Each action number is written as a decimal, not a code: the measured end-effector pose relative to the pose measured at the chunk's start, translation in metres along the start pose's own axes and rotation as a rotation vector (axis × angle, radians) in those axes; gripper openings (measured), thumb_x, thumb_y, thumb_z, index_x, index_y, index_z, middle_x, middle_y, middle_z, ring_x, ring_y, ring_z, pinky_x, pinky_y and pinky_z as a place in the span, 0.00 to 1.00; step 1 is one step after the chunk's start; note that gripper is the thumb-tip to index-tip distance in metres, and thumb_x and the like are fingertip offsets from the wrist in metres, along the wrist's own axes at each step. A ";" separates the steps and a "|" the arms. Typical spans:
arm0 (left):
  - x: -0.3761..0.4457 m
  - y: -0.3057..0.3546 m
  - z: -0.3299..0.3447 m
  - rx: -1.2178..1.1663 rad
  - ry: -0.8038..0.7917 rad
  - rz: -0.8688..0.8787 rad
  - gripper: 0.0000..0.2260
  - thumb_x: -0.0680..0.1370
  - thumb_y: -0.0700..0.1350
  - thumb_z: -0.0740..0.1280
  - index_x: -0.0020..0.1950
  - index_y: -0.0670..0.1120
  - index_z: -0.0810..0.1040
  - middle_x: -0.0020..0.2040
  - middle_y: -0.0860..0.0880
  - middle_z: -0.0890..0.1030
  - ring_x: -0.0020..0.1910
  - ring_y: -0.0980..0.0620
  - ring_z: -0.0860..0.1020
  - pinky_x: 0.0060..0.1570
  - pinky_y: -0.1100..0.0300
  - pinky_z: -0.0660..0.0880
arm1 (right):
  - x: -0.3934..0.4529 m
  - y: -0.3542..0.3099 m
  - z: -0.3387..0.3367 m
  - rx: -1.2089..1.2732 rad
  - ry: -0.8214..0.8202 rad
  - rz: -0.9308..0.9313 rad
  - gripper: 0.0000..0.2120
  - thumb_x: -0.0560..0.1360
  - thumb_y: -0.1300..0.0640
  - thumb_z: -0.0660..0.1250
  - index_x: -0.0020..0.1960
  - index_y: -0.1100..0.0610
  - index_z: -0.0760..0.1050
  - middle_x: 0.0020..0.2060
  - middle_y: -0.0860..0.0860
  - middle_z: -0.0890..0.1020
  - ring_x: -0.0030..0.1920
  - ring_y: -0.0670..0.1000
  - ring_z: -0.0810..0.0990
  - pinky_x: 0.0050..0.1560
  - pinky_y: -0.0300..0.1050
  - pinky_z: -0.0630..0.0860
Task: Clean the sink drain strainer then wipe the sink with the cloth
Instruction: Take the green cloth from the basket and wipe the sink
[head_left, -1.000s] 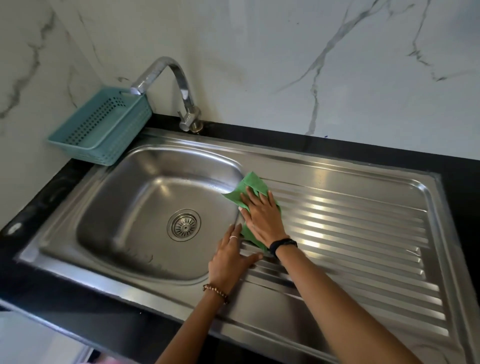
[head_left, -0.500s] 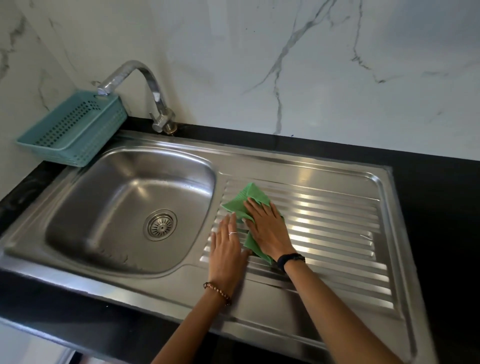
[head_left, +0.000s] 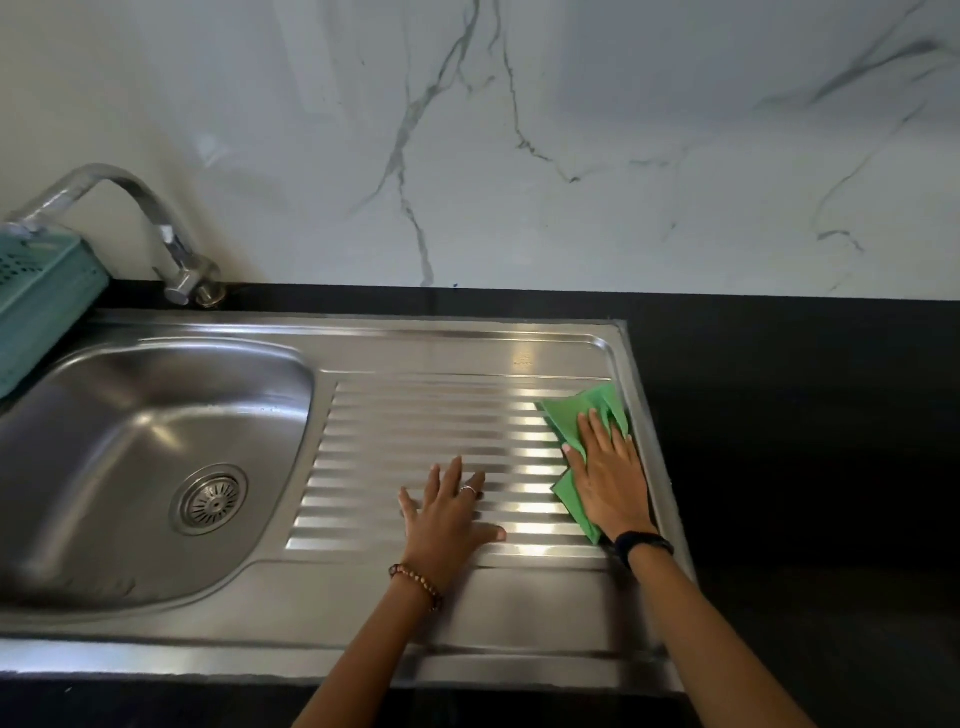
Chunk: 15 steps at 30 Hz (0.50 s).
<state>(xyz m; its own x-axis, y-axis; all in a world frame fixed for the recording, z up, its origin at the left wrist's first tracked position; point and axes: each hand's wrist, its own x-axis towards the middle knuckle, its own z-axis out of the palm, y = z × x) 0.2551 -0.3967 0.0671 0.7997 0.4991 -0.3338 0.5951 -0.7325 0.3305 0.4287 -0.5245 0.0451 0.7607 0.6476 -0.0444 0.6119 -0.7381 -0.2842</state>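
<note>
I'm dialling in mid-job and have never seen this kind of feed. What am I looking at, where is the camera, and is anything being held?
There is no machine here: these are a person's two bare hands, filmed by one wide-angle camera worn on the head, looking forward and down. Below is a stainless steel sink set in a black counter, with the drain strainer in the basin, a faucet behind it and a teal basket at the far left. The right hand presses a green cloth flat at the right end of the ribbed drainboard; it is not a closed grip. The left hand rests open on the ribs, holding nothing.
</note>
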 end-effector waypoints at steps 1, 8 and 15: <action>-0.001 0.000 0.000 0.002 0.006 0.003 0.34 0.73 0.62 0.62 0.75 0.55 0.53 0.78 0.51 0.46 0.77 0.47 0.44 0.71 0.36 0.46 | -0.005 0.000 0.000 0.002 0.009 0.010 0.27 0.81 0.46 0.46 0.76 0.56 0.48 0.77 0.52 0.52 0.77 0.51 0.49 0.77 0.48 0.44; -0.003 -0.004 0.003 -0.017 0.039 0.034 0.33 0.74 0.61 0.61 0.75 0.53 0.52 0.78 0.50 0.46 0.77 0.48 0.44 0.72 0.38 0.44 | -0.072 -0.004 0.008 0.062 0.014 0.074 0.29 0.79 0.42 0.43 0.75 0.53 0.42 0.77 0.51 0.49 0.77 0.50 0.47 0.74 0.45 0.40; -0.016 -0.042 -0.003 -0.197 0.176 0.057 0.31 0.77 0.52 0.63 0.75 0.50 0.51 0.78 0.49 0.46 0.77 0.50 0.48 0.75 0.51 0.45 | -0.040 -0.010 0.002 0.003 0.005 0.094 0.28 0.81 0.45 0.46 0.76 0.55 0.46 0.77 0.52 0.51 0.77 0.52 0.50 0.76 0.51 0.44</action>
<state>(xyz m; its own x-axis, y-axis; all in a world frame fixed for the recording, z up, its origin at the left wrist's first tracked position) 0.2173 -0.3723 0.0612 0.8235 0.5452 -0.1571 0.5393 -0.6660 0.5153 0.3916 -0.5423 0.0481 0.8156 0.5749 -0.0660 0.5374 -0.7948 -0.2820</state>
